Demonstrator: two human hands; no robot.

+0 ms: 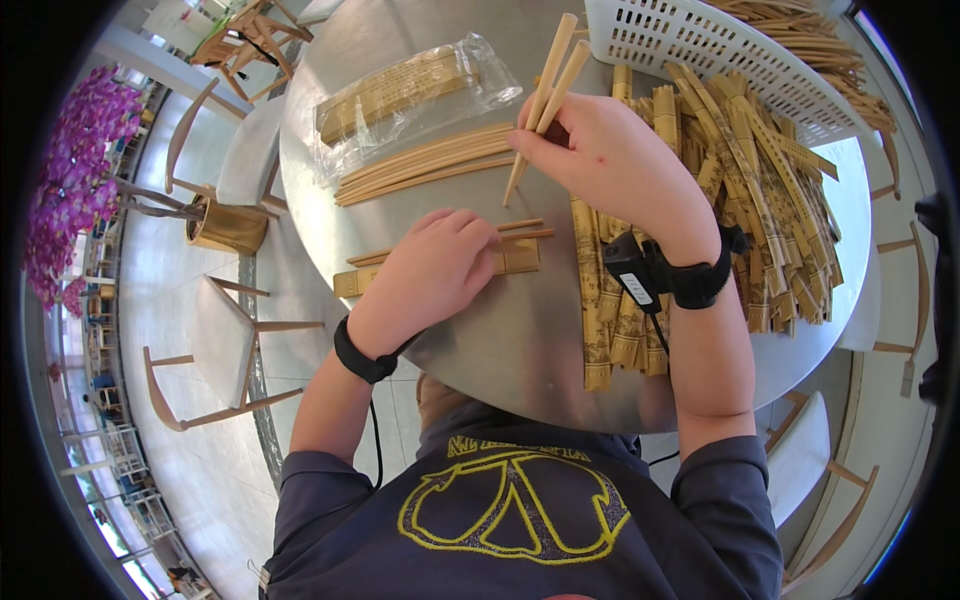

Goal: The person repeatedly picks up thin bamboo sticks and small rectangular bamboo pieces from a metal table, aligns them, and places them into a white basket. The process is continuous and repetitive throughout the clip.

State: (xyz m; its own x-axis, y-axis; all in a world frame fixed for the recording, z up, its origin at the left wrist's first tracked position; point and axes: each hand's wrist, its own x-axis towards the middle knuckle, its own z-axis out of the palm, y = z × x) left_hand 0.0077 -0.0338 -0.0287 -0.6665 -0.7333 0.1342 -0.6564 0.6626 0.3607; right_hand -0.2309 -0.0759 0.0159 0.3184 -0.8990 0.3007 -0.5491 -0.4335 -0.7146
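Observation:
My right hand (592, 150) holds a pair of wooden chopsticks (555, 79), thick ends up, their thin ends close to the metal tabletop. My left hand (435, 270) lies over a printed paper chopstick sleeve (523, 256) and two more wooden chopsticks (525, 234); its fingertips are partly hidden, so its grip does not show. Beyond it, several loose chopsticks (427, 169) lie side by side. Behind these rests a clear plastic bag (480, 71) with a stack of paper sleeves (397, 90) inside. Under and beside my right forearm spreads a large pile of printed sleeves (757, 202).
A white perforated plastic basket (705, 56) stands at the back right of the round metal table (517, 337), with many chopsticks (810, 52) in or behind it. Chairs (225, 337) surround the table. A potted plant with purple flowers (75, 187) stands at the left.

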